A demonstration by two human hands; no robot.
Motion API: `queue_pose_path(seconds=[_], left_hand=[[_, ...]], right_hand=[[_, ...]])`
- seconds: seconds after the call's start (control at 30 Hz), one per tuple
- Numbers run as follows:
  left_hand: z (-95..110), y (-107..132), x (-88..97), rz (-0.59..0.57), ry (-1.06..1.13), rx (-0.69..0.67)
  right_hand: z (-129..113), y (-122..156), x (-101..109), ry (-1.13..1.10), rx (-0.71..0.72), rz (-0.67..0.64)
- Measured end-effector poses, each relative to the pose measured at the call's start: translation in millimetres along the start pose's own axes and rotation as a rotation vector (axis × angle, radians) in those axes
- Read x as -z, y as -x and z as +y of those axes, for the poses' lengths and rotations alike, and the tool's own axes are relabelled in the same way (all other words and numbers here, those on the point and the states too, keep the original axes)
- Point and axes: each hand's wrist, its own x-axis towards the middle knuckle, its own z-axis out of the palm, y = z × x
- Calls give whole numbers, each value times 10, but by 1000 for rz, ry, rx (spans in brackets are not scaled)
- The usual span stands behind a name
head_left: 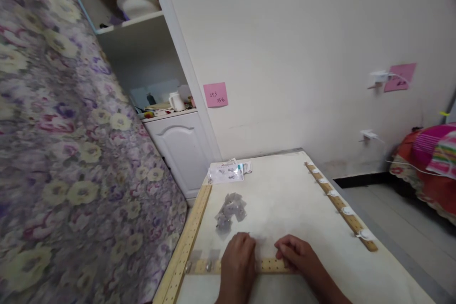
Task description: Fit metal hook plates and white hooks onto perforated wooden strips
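A pale wooden strip with rows of small holes [267, 265] lies crosswise near the front of the white tabletop. My left hand [238, 263] is closed over its middle, knuckles up, and hides what its fingers hold, if anything. To the right, my right hand [295, 252] has its fingers curled together in a pinch by the strip's right end. Whatever may be between those fingertips is too small to make out. Small shiny metal pieces [209, 266] sit on the strip's left part. Beyond my left hand is a heap of small clear plastic bags [231, 210].
A second perforated strip [194, 225] runs along the table's left edge. Another wooden strip [333, 199] at the right carries several white rounded pieces [347, 210]. Printed packets [227, 173] lie at the back left. A floral curtain [89, 175] hangs close on the left.
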Motion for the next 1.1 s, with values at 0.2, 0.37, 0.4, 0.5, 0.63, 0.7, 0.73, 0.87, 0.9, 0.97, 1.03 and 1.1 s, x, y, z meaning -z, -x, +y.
queue_pose_path(seconds=[0.2, 0.37, 0.4, 0.5, 0.63, 0.7, 0.73, 0.87, 0.9, 0.97, 1.03, 1.1], left_hand=[[194, 191, -243, 102, 83, 41], [236, 224, -308, 3, 279, 297], [244, 226, -297, -8, 321, 327], [258, 235, -234, 83, 449, 254], [229, 211, -136, 176, 559, 322], [203, 182, -118, 90, 612, 422], [192, 170, -120, 34, 652, 460], [183, 158, -174, -131, 823, 571], [190, 165, -188, -143, 851, 579], [212, 188, -212, -142, 895, 578], [233, 217, -238, -140, 944, 582], [246, 253, -276, -141, 994, 588]], right_hand=[[-114, 104, -98, -340, -174, -60], [-54, 79, -92, -329, -139, -109], [-31, 60, -83, -306, -120, -107], [16, 12, -43, -228, -69, -86], [10, 2, 3, -149, -41, -52], [-2, 8, 10, -128, -36, -51], [-5, 12, 12, -114, -32, -58], [0, 20, 21, -40, -21, -84], [0, 21, 27, -22, -18, -78], [-8, 26, 40, 17, -6, -56], [-28, 32, 55, 63, 12, -36], [-47, 36, 69, 106, 28, -28]])
